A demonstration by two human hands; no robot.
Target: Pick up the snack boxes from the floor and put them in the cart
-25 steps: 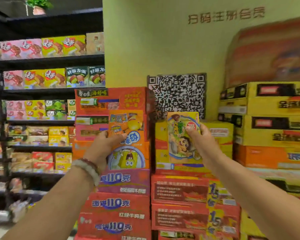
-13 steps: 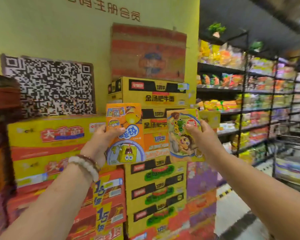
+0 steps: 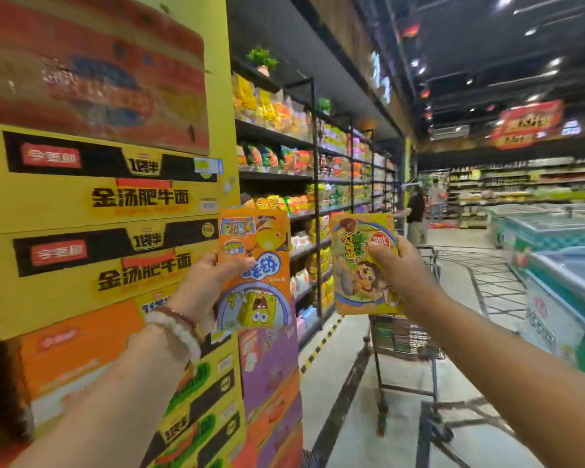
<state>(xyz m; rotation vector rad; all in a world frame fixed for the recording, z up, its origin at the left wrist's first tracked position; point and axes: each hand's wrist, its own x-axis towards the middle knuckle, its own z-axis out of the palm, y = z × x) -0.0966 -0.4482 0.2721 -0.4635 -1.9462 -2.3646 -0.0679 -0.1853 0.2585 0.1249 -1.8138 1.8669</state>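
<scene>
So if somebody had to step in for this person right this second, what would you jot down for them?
Left hand: grips the orange snack box, held upright at chest height.
Right hand: grips the yellow-green snack box, also upright.
Cart: stands in the aisle just ahead, behind and below the right-hand box; what it already holds is too blurred to tell.
Done: both boxes are off the floor and in hand.
Left: step to the cart and set both boxes inside. Whether more boxes remain on the floor cannot be seen from here.
</scene>
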